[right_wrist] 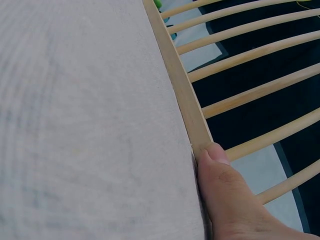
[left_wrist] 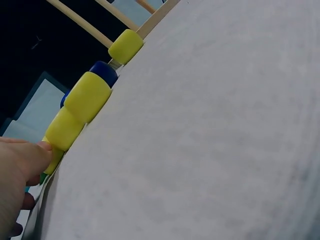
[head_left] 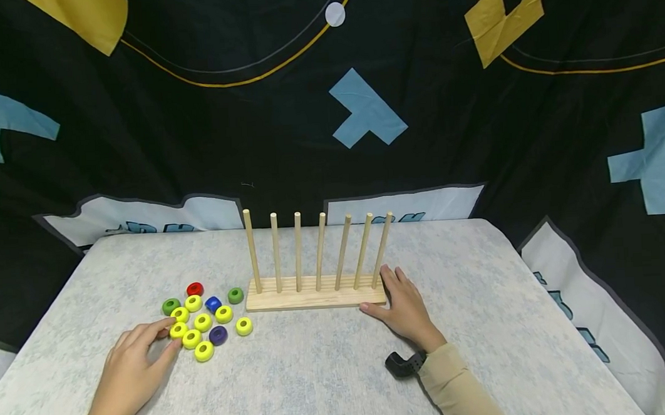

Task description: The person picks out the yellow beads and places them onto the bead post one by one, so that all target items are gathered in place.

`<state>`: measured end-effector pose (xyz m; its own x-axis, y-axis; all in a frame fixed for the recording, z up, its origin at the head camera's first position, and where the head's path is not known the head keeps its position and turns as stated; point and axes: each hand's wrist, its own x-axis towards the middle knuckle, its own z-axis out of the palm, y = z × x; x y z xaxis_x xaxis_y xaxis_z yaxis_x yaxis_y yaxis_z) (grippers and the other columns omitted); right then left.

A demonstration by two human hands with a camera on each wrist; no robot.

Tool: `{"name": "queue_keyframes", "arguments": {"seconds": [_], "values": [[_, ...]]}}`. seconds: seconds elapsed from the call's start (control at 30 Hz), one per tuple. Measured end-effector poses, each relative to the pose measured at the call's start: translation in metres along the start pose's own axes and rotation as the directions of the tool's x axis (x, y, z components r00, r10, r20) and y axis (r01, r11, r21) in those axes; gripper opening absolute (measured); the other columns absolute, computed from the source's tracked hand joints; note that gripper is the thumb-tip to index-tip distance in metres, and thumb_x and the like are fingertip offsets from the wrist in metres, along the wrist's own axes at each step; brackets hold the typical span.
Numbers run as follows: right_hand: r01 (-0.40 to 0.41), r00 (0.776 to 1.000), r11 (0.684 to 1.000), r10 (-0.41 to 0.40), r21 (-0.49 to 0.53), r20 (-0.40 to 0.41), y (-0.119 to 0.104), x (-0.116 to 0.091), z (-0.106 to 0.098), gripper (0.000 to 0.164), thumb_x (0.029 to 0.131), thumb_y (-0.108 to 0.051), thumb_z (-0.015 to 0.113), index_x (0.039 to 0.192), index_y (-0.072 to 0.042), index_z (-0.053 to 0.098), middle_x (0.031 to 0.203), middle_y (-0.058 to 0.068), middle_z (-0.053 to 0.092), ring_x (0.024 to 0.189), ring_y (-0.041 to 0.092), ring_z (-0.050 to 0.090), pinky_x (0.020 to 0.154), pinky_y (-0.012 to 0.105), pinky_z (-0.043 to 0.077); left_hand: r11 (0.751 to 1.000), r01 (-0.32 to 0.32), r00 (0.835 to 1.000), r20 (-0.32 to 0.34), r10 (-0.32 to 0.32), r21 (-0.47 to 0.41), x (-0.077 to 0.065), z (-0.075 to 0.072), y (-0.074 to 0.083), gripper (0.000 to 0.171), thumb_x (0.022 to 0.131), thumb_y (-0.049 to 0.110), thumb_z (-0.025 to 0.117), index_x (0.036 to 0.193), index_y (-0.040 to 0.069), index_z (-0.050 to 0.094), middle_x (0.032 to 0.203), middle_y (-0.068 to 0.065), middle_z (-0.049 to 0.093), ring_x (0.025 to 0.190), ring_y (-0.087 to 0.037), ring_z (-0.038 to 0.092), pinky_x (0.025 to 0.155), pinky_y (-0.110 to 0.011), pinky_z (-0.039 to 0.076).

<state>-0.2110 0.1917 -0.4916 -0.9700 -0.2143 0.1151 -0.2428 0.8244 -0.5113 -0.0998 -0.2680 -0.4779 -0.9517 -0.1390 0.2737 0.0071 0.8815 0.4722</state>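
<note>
At the left of the table, my left hand (head_left: 130,363) has its thumb and index finger about a yellow ring bead (head_left: 178,331) on the near-left side of a loose group of beads. In the left wrist view the thumb overlaps the end of a row of yellow beads (left_wrist: 88,97). A wooden peg stand (head_left: 315,300) with several upright bare pegs stands at the centre. My right hand (head_left: 407,309) grips the right end of its base, thumb at the front edge and fingers at the far side. The right wrist view shows the thumb pressed on the base (right_wrist: 182,95).
Around the held bead lie several yellow beads, a red bead (head_left: 195,289), a blue bead (head_left: 213,304), a purple bead (head_left: 218,336) and two green beads, one (head_left: 235,295) near the stand. A black curtain (head_left: 284,147) hangs behind the pale table (head_left: 318,371).
</note>
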Motion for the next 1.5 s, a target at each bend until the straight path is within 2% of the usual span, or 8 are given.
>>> {"name": "queue_keyframes", "arguments": {"seconds": [0.43, 0.7, 0.87, 1.03, 1.13, 1.23, 1.47, 1.5], "values": [[0.033, 0.999, 0.999, -0.033, -0.023, -0.001, 0.001, 0.001, 0.000, 0.098, 0.086, -0.060, 0.068, 0.157, -0.008, 0.025, 0.163, 0.014, 0.027, 0.153, 0.039, 0.017, 0.123, 0.062, 0.017, 0.998, -0.006, 1.000, 0.022, 0.004, 0.065, 0.010, 0.001, 0.008, 0.043, 0.086, 0.023, 0.077, 0.121, 0.002, 0.064, 0.124, -0.026, 0.061, 0.113, -0.045, 0.053, 0.092, -0.068, 0.040], [0.011, 0.999, 0.999, -0.009, -0.033, 0.048, -0.001, 0.003, -0.001, 0.101, 0.086, -0.064, 0.065, 0.158, -0.010, 0.020, 0.164, 0.013, 0.024, 0.154, 0.036, 0.015, 0.125, 0.058, 0.013, 0.997, 0.034, 0.999, 0.038, -0.037, 0.073, 0.016, 0.003, 0.013, 0.044, 0.085, 0.022, 0.078, 0.120, 0.000, 0.062, 0.118, -0.027, 0.064, 0.108, -0.045, 0.057, 0.091, -0.068, 0.043], [0.005, 0.999, 0.999, -0.003, -0.040, 0.044, -0.001, 0.004, -0.001, 0.105, 0.084, -0.065, 0.066, 0.159, -0.009, 0.017, 0.165, 0.013, 0.022, 0.154, 0.036, 0.015, 0.125, 0.058, 0.013, 0.996, 0.062, 0.996, 0.065, -0.066, 0.065, 0.018, 0.002, 0.013, 0.044, 0.086, 0.022, 0.077, 0.119, -0.001, 0.062, 0.112, -0.027, 0.066, 0.104, -0.045, 0.058, 0.086, -0.065, 0.046], [-0.003, 0.999, 0.999, 0.005, -0.040, 0.049, -0.001, 0.004, -0.001, 0.105, 0.084, -0.067, 0.065, 0.159, -0.010, 0.018, 0.165, 0.011, 0.021, 0.154, 0.034, 0.014, 0.126, 0.057, 0.012, 0.997, 0.078, 0.997, 0.026, -0.078, 0.022, 0.018, -0.002, 0.016, 0.042, 0.087, 0.018, 0.076, 0.120, -0.003, 0.061, 0.109, -0.025, 0.065, 0.098, -0.041, 0.061, 0.081, -0.061, 0.050], [-0.010, 0.999, 0.999, 0.011, -0.033, 0.049, -0.001, 0.004, 0.000, 0.105, 0.083, -0.068, 0.065, 0.158, -0.010, 0.020, 0.165, 0.010, 0.020, 0.155, 0.033, 0.013, 0.126, 0.056, 0.012, 0.999, 0.046, 0.998, -0.033, -0.046, -0.009, 0.019, -0.007, 0.023, 0.042, 0.087, 0.015, 0.076, 0.121, -0.004, 0.061, 0.110, -0.025, 0.063, 0.097, -0.041, 0.062, 0.081, -0.062, 0.050], [-0.016, 0.999, 0.999, 0.017, -0.038, 0.049, -0.001, 0.004, 0.000, 0.104, 0.083, -0.068, 0.065, 0.158, -0.011, 0.020, 0.166, 0.008, 0.020, 0.155, 0.032, 0.012, 0.126, 0.055, 0.011, 0.999, -0.015, 0.996, -0.087, 0.012, -0.036, 0.022, -0.014, 0.033, 0.041, 0.087, 0.015, 0.077, 0.121, -0.002, 0.061, 0.110, -0.023, 0.063, 0.097, -0.040, 0.061, 0.078, -0.061, 0.050], [-0.010, 0.999, 0.999, 0.011, -0.053, 0.032, 0.000, 0.004, 0.002, 0.103, 0.083, -0.068, 0.064, 0.158, -0.010, 0.022, 0.165, 0.009, 0.022, 0.154, 0.033, 0.015, 0.126, 0.055, 0.013, 0.983, -0.149, 0.980, -0.149, 0.133, -0.107, 0.030, -0.031, 0.077, 0.037, 0.084, 0.012, 0.078, 0.119, 0.004, 0.067, 0.111, -0.013, 0.065, 0.097, -0.031, 0.062, 0.078, -0.052, 0.053], [-0.008, 1.000, 0.998, 0.010, -0.055, 0.028, 0.000, 0.004, 0.002, 0.103, 0.083, -0.068, 0.064, 0.158, -0.010, 0.023, 0.165, 0.009, 0.022, 0.154, 0.033, 0.016, 0.126, 0.055, 0.014, 0.977, -0.177, 0.974, -0.161, 0.158, -0.115, 0.031, -0.032, 0.084, 0.036, 0.084, 0.012, 0.078, 0.118, 0.005, 0.068, 0.112, -0.012, 0.065, 0.097, -0.029, 0.063, 0.079, -0.045, 0.054]]}}
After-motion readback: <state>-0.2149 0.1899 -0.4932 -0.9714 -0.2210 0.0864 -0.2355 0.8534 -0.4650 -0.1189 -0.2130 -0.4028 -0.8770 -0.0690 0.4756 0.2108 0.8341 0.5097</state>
